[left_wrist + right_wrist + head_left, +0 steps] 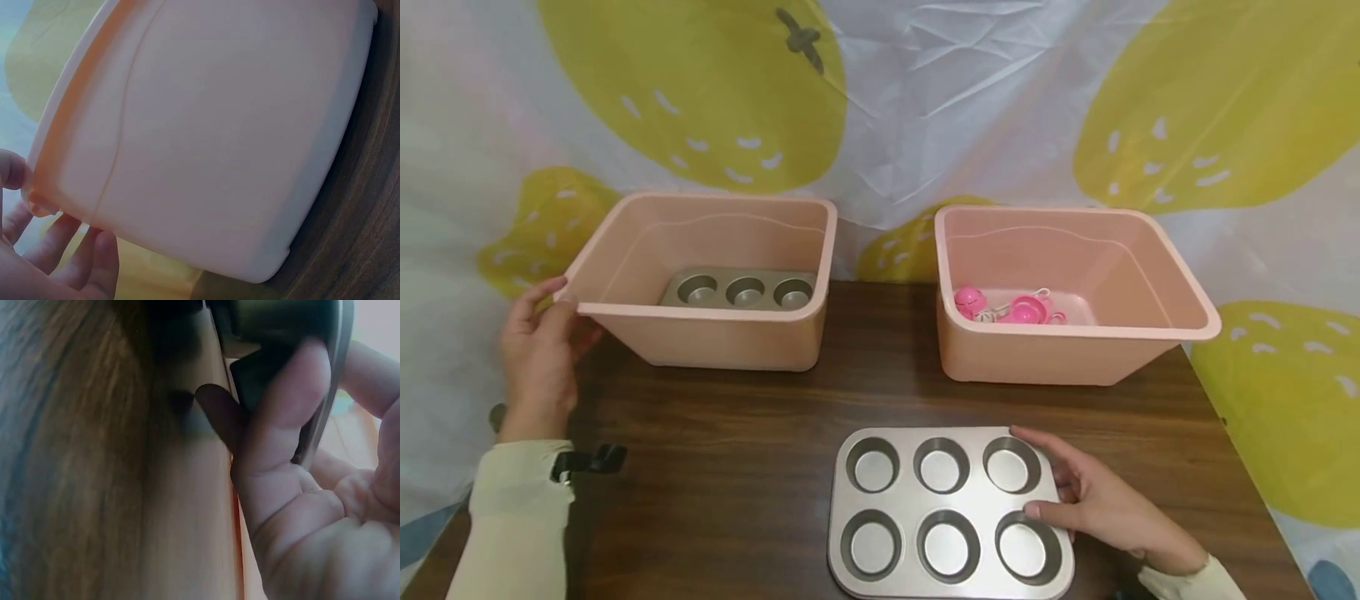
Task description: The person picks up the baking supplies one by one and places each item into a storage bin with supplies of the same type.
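My left hand [542,358] grips the near left corner of the left pink bin [715,333]. In the left wrist view its thumb lies over the bin's rim and several fingers [103,262] curl beneath it. A metal muffin pan [906,492] with several round cups is at the front of the table. My right hand [1101,504] pinches this pan's right edge, thumb on top and other fingers below or beside it. Fingers under the pan [340,337] show in the right wrist view. Inside the left bin lies another muffin pan [722,279], partly hidden by the front wall.
On the right stands a second pink bin [1037,358], holding pink measuring cups [1026,310] and a small whitish item [992,315]. Both bins stand at the back of the dark wooden table [722,467], before a lemon-print cloth [925,108].
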Tool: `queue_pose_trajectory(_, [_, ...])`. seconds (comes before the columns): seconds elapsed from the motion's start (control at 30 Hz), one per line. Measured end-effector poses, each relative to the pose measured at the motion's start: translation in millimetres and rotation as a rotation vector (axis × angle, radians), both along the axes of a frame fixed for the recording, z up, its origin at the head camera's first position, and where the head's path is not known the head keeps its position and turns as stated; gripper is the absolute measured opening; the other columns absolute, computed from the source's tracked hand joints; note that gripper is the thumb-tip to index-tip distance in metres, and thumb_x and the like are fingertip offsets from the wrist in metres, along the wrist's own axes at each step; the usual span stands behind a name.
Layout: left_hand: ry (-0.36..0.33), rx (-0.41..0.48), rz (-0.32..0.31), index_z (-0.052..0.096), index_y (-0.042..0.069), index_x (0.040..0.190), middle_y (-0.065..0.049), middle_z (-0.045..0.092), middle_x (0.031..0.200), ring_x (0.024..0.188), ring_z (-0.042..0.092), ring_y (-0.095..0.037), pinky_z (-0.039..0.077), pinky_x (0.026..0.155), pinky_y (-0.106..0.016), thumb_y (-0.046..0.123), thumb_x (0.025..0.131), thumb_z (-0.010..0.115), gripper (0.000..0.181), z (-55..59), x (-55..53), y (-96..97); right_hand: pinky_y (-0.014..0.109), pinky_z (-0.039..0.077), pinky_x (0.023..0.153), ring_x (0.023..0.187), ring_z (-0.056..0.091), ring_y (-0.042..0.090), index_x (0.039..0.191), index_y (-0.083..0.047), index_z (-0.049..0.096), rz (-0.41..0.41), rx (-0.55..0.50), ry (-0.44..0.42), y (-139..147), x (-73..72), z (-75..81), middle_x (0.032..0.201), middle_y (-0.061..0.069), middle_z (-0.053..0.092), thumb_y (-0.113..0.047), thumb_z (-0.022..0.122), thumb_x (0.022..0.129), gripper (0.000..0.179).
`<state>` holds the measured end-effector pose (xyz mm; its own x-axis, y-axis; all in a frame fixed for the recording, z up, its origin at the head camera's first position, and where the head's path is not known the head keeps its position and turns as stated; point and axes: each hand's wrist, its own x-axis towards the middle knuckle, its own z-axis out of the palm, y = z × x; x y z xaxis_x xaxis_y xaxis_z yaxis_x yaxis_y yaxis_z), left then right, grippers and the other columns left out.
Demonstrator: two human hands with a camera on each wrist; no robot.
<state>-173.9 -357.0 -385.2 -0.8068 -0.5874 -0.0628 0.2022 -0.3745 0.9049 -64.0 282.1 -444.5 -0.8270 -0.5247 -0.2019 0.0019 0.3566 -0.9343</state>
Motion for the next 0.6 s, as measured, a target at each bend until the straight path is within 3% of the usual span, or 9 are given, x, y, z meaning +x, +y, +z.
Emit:
queue_pose_trajectory(0.13, [-0.011,-0.012,0.002,0.071,0.012,0.122,-0.004,0.068,0.106,0.079,0.074,-0.012,0.060,0.057,-0.025,0.006,0.097,0.073,0.025,0.4,-0.9,1.8,0.037,0.064,0.064,0.073,0.075,0.019,0.167,-0.011,0.026,0.007,-0.028,0.036,0.1,-0.2,-1.5,0.094,0.017,0.076,-0.006,0.084,0.088,0.098])
queue_pose_trajectory(0.37, [-0.027,-0.020,0.005,0.071,0.014,0.124,-0.003,0.068,0.111,0.081,0.074,-0.011,0.059,0.057,-0.024,0.009,0.098,0.074,0.026,1.6,-0.4,2.6,0.053,0.064,0.070,0.093,0.079,0.033,0.164,-0.003,0.022,0.044,-0.364,-0.071,1.6,-4.2,-4.0,0.116,0.028,0.074,0.016,0.069,0.091,0.090])
queue_pose_trajectory(0.6, [-0.058,-0.034,0.027,0.071,0.016,0.125,-0.002,0.069,0.112,0.080,0.073,-0.011,0.057,0.055,-0.023,0.012,0.099,0.074,0.027,0.4,0.5,2.0,0.050,0.064,0.064,0.088,0.080,0.030,0.163,-0.002,0.026,0.038,-0.387,-0.007,2.2,-4.2,-4.1,0.104,0.023,0.078,0.019,0.066,0.090,0.086])
